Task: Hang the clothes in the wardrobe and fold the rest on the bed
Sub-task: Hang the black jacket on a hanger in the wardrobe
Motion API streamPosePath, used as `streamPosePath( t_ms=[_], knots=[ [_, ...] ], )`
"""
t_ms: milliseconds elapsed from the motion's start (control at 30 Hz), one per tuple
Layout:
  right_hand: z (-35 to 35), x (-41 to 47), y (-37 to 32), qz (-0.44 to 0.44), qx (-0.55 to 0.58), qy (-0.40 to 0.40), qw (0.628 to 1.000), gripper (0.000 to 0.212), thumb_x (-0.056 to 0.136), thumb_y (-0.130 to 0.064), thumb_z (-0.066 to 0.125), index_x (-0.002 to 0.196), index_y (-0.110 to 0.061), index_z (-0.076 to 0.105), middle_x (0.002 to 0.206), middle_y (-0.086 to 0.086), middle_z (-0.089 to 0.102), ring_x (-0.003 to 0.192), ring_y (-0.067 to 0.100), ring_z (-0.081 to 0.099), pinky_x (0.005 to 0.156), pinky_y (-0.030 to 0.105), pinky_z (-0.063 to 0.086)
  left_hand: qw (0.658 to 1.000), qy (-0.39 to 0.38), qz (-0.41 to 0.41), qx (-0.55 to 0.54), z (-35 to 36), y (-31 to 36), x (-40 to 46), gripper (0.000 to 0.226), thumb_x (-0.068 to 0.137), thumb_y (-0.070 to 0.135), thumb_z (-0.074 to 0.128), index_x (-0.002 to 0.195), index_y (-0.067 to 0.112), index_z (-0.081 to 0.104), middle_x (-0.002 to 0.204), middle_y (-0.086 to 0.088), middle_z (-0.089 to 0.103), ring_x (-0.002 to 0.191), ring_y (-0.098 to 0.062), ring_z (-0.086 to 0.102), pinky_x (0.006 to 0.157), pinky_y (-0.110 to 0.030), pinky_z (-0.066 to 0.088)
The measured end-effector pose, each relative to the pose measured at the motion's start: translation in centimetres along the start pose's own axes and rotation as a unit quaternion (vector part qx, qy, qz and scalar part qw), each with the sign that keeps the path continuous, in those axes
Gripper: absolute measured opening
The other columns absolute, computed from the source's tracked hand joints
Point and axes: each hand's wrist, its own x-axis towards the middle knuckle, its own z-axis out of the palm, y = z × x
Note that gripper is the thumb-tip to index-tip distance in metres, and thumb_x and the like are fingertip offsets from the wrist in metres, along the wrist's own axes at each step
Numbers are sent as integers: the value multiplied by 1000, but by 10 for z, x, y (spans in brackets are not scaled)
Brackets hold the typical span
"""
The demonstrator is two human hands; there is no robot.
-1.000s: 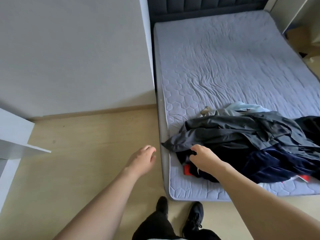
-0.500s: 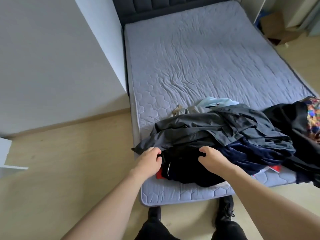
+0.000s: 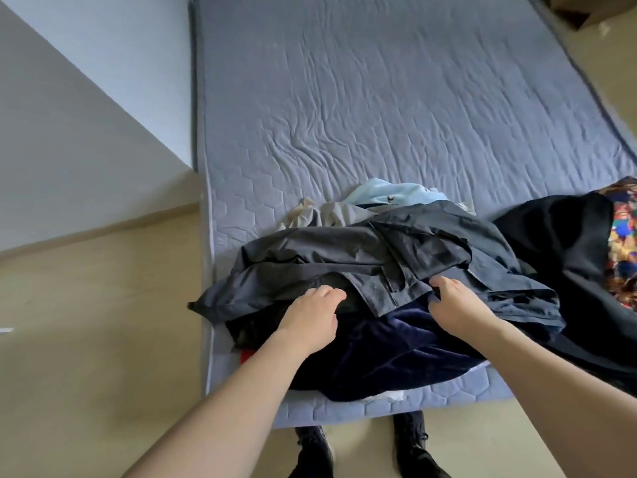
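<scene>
A heap of clothes lies at the near end of the grey quilted bed [image 3: 344, 115]. On top is a dark grey garment [image 3: 344, 257], over a navy velvet piece [image 3: 396, 346]. A pale blue garment [image 3: 389, 193] and a beige one [image 3: 310, 212] stick out at the back. A black garment [image 3: 558, 243] with a colourful print [image 3: 620, 243] lies to the right. My left hand [image 3: 310, 317] has curled fingers at the grey garment's lower edge. My right hand [image 3: 455, 305] pinches the same garment's hem. The wardrobe is out of view.
A white wall or cabinet side [image 3: 86, 115] stands left of the bed. Light wooden floor [image 3: 86, 339] runs along the left and front. My black shoes [image 3: 365, 450] stand at the bed's foot. A cardboard box [image 3: 593, 8] sits at the top right.
The view swung right and closer over the bed. My left hand came from above the floor onto the heap. My right hand shifted up to the grey garment's hem.
</scene>
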Motion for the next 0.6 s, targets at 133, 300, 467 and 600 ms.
streamPosePath(
  t_ms=[133,300,467,600],
  knots=[
    [36,57,47,24,-25,-13,999,40,87,-13,48,126,-12,46,129,12,49,116,32,48,91,37,43,983,17,76,169,54,13,86,72,87,5,51,149,25,21,153,-6,21,141,-28,18,117,-44,16],
    [77,96,85,19,-50,15,998,66,86,-22,56,144,-12,27,141,8,37,128,29,38,100,34,34,942,-9,153,299,101,15,152,66,96,12,38,152,25,6,158,-9,6,144,-32,7,119,-49,0],
    [89,112,87,20,-22,32,999,57,86,-23,55,139,-12,36,138,13,33,121,33,42,97,37,39,955,-53,140,257,107,19,170,73,91,13,48,151,26,9,156,-10,5,141,-32,15,119,-48,6],
    [88,118,76,46,26,49,997,47,87,-26,55,132,-17,44,131,13,30,115,39,41,97,41,38,941,-148,147,268,106,21,166,99,83,22,61,150,35,-11,157,-6,-14,145,-32,0,117,-52,11]
  ],
)
